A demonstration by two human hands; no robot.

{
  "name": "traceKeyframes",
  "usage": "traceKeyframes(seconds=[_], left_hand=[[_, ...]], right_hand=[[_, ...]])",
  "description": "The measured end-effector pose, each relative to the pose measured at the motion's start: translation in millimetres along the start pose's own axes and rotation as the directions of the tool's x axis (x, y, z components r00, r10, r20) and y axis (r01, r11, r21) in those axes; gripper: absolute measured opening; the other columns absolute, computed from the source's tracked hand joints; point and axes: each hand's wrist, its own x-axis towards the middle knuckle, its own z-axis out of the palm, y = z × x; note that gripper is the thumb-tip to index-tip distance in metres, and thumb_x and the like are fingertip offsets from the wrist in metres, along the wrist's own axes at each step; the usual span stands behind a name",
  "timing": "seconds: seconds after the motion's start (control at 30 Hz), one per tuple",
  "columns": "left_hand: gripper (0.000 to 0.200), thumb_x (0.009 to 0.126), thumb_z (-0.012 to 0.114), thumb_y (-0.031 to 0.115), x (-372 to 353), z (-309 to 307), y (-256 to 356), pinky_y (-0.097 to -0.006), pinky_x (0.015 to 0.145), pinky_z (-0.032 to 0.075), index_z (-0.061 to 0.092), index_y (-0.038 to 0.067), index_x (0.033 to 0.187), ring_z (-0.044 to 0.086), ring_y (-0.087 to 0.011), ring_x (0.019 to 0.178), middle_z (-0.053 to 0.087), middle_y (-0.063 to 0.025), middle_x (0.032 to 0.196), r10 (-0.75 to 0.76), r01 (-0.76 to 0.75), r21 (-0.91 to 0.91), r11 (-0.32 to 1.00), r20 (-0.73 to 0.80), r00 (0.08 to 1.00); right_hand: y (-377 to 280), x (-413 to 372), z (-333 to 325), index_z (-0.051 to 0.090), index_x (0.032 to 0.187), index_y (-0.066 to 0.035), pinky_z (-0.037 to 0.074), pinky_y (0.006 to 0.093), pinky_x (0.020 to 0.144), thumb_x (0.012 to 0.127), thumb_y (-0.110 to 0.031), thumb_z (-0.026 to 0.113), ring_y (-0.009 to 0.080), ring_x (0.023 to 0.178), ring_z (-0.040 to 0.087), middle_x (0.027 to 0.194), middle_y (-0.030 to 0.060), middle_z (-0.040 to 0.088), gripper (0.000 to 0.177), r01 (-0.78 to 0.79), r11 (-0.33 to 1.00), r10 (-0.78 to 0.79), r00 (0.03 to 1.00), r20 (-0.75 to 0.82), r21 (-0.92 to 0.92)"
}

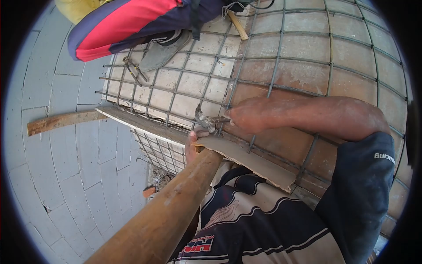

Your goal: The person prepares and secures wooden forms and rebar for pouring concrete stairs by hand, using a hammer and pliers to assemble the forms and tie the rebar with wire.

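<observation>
A claw hammer is in my right hand, which is closed around its handle. Its head is just above the fingers of my left hand. That hand is bent at the edge of the boards, thumb up and fingers curled; whatever it pinches is too small or hidden to make out. Beside it lies a thin, rough-edged board, running right along the slab edge. A greyish plank extends to the left. A round wooden pole slants up from below, its top end by my left hand.
Steel rebar mesh covers the boarded surface. Pincers lie on it near another person's shoe. A wooden handle is at the top. A brown wood strip juts left, and a block wall or floor fills the left side.
</observation>
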Motion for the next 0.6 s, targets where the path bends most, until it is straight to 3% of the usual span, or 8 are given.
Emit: traceKeyframes(seconds=[0.1, 0.23, 0.3, 0.37, 0.43, 0.5, 0.53, 0.6], left_hand=[[0.041, 0.100, 0.041, 0.038, 3.4, -0.8, -7.3, -0.0345, 0.073, 0.049, 0.059, 0.001, 0.096, 0.058, -0.0179, 0.079, 0.059, -0.0095, 0.084, 0.088, -0.088, -0.010, 0.996, 0.005, 0.996], [0.040, 0.099, 0.042, 0.036, 18.1, -30.1, -27.9, -0.0330, 0.071, 0.048, 0.058, 0.001, 0.086, 0.058, -0.0173, 0.076, 0.060, -0.0095, 0.081, 0.095, -0.094, -0.026, 0.995, 0.042, 0.995], [0.043, 0.098, 0.042, 0.043, 27.1, -45.3, -34.1, -0.0362, 0.075, 0.050, 0.059, 0.004, 0.091, 0.060, -0.0199, 0.081, 0.062, -0.0100, 0.086, 0.088, -0.085, -0.038, 0.996, 0.107, 0.990], [0.047, 0.098, 0.043, 0.049, 32.3, -49.8, -37.0, -0.0394, 0.079, 0.053, 0.060, 0.006, 0.095, 0.063, -0.0226, 0.085, 0.064, -0.0105, 0.091, 0.081, -0.073, -0.051, 0.996, 0.181, 0.980], [0.043, 0.097, 0.046, 0.045, 18.2, -27.3, -14.4, -0.0379, 0.078, 0.051, 0.059, 0.003, 0.099, 0.061, -0.0216, 0.085, 0.063, -0.0105, 0.093, -0.051, 0.094, -0.200, 0.975, 0.214, 0.976], [0.041, 0.096, 0.050, 0.040, 0.9, -7.3, 4.0, -0.0365, 0.077, 0.050, 0.058, 0.000, 0.102, 0.060, -0.0207, 0.085, 0.062, -0.0105, 0.096, -0.174, 0.262, -0.340, 0.903, 0.267, 0.948], [0.040, 0.096, 0.051, 0.038, -6.3, -0.4, 9.2, -0.0358, 0.077, 0.050, 0.057, -0.001, 0.104, 0.059, -0.0202, 0.086, 0.061, -0.0105, 0.097, -0.234, 0.343, -0.402, 0.849, 0.296, 0.926], [0.040, 0.096, 0.051, 0.038, -10.1, 4.7, 11.1, -0.0358, 0.078, 0.050, 0.057, -0.001, 0.104, 0.059, -0.0204, 0.086, 0.061, -0.0107, 0.098, -0.271, 0.389, -0.444, 0.807, 0.306, 0.912]], right_hand=[[-10.6, -29.6, -24.2, 0.060, 0.117, -0.003, 0.051, 0.0492, 0.076, 0.091, -0.020, 0.049, 0.0382, 0.086, 0.065, 0.087, 0.0226, 0.066, 0.033, 0.044, 0.983, -0.064, 0.992, -0.107, -0.178], [-35.4, -71.4, -54.1, 0.057, 0.124, -0.008, 0.051, 0.0488, 0.079, 0.094, -0.027, 0.050, 0.0362, 0.090, 0.066, 0.091, 0.0221, 0.067, 0.037, 0.022, 0.990, -0.042, 0.989, -0.141, -0.138], [-43.4, -86.6, -55.0, 0.053, 0.132, -0.013, 0.051, 0.0482, 0.076, 0.097, -0.029, 0.046, 0.0355, 0.083, 0.066, 0.089, 0.0213, 0.066, 0.039, 0.133, 0.980, -0.169, 0.947, -0.274, -0.146], [-46.7, -95.4, -45.7, 0.051, 0.135, -0.015, 0.052, 0.0472, 0.075, 0.096, -0.027, 0.046, 0.0346, 0.083, 0.066, 0.089, 0.0199, 0.066, 0.040, 0.176, 0.965, -0.228, 0.929, -0.290, -0.194], [-43.4, -100.1, -33.2, 0.048, 0.138, -0.018, 0.052, 0.0463, 0.074, 0.096, -0.025, 0.046, 0.0338, 0.082, 0.066, 0.089, 0.0186, 0.065, 0.043, 0.220, 0.946, -0.288, 0.909, -0.303, -0.240], [-35.7, -95.6, -17.2, 0.030, 0.148, -0.027, 0.051, 0.0482, 0.069, 0.096, -0.029, 0.049, 0.0337, 0.075, 0.064, 0.095, 0.0162, 0.060, 0.055, 0.253, 0.915, -0.328, 0.920, -0.216, -0.313], [-33.3, -92.7, -14.5, 0.030, 0.148, -0.027, 0.051, 0.0482, 0.069, 0.096, -0.029, 0.049, 0.0337, 0.075, 0.064, 0.095, 0.0162, 0.060, 0.055, 0.259, 0.914, -0.332, 0.920, -0.209, -0.314], [-37.9, -87.2, -16.1, 0.028, 0.149, -0.029, 0.051, 0.0474, 0.069, 0.096, -0.028, 0.048, 0.0341, 0.075, 0.064, 0.095, 0.0163, 0.059, 0.056, 0.200, 0.911, -0.224, 0.974, -0.025, -0.361]])
